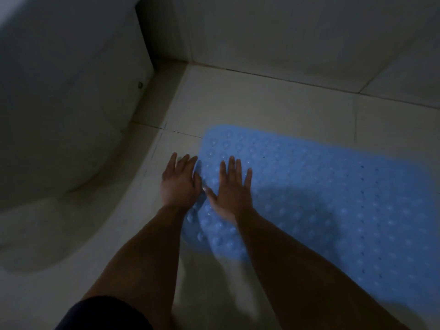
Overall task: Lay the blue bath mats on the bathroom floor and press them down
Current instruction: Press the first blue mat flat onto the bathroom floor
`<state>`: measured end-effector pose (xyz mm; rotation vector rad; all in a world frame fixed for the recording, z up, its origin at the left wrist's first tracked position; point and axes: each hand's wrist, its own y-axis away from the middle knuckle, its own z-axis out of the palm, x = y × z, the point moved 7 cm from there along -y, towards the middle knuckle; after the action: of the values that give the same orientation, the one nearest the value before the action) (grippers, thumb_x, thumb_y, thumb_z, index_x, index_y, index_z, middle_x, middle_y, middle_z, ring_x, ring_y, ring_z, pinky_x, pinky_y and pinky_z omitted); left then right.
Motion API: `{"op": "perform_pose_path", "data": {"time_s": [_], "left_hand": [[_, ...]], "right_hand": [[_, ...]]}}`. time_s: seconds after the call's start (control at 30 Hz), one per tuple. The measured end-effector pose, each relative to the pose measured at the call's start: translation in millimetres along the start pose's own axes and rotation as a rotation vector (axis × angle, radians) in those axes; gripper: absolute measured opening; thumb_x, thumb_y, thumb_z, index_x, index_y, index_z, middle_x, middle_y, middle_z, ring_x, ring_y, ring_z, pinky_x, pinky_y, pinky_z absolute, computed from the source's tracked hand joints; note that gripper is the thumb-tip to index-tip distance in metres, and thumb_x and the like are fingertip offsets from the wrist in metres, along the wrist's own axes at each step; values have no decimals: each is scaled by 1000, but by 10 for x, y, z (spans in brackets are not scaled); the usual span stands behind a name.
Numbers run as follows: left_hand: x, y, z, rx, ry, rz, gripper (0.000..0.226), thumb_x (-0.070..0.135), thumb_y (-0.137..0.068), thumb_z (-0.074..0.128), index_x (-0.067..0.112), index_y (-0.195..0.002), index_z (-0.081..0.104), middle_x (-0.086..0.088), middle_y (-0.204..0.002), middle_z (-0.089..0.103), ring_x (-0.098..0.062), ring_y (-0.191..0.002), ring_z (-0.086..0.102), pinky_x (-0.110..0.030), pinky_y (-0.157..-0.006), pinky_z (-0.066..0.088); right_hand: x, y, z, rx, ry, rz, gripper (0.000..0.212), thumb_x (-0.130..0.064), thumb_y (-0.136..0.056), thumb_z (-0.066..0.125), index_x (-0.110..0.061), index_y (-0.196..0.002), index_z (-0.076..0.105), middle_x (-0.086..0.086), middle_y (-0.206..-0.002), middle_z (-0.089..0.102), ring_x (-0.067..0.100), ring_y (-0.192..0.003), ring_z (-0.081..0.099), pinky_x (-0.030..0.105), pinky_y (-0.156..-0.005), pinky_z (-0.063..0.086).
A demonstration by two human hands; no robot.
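— Pressing is under way? Where is the mat [321, 194] laid?
— On the floor [262, 108] by the wall; left hand [179, 184] and right hand [232, 189] are spread flat at its corner. Only one mat is seen.

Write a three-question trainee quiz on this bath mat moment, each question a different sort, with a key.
1. True or false: the right hand lies flat on the blue bath mat with its fingers spread.
2. Multiple choice: where is the left hand? A) at the mat's left edge, partly over the bare tiled floor; B) lifted up against the wall; C) at the mat's far right end.
3. Fill in: the large pale rounded fixture stands to the ___ of the mat in the head view.

Key: 1 true; 2 A; 3 left.
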<state>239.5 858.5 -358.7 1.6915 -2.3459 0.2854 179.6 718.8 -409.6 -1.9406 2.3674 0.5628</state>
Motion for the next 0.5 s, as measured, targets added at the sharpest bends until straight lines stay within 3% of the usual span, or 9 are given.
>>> {"op": "perform_pose_path", "data": {"time_s": [0.1, 0.27, 0.5], "left_hand": [[-84, -28, 58, -4, 1, 1, 59, 40, -99, 32, 15, -146, 56, -12, -150, 56, -36, -152, 32, -50, -121, 31], [-150, -42, 177, -22, 20, -23, 59, 44, -103, 30, 13, -148, 53, -13, -154, 52, -35, -155, 26, -50, -124, 27], [-182, -75, 190, -18, 14, -22, 58, 48, -108, 26, 15, -149, 52, -11, -155, 50, -31, -156, 24, -48, -127, 23]], "right_hand": [[-25, 28, 39, 67, 50, 13, 97, -79, -93, 15, -12, -163, -1, 17, -170, -11, 34, -157, -13, 64, -122, -6], [-31, 35, 48, 88, 38, 15, 93, -76, -96, 19, -14, -163, 3, 14, -170, -10, 30, -157, -14, 63, -123, -2], [-35, 7, 58, 21, 21, 28, 93, -75, -95, 15, -15, -162, -8, 13, -168, -23, 30, -155, -23, 63, -122, -8]]}}
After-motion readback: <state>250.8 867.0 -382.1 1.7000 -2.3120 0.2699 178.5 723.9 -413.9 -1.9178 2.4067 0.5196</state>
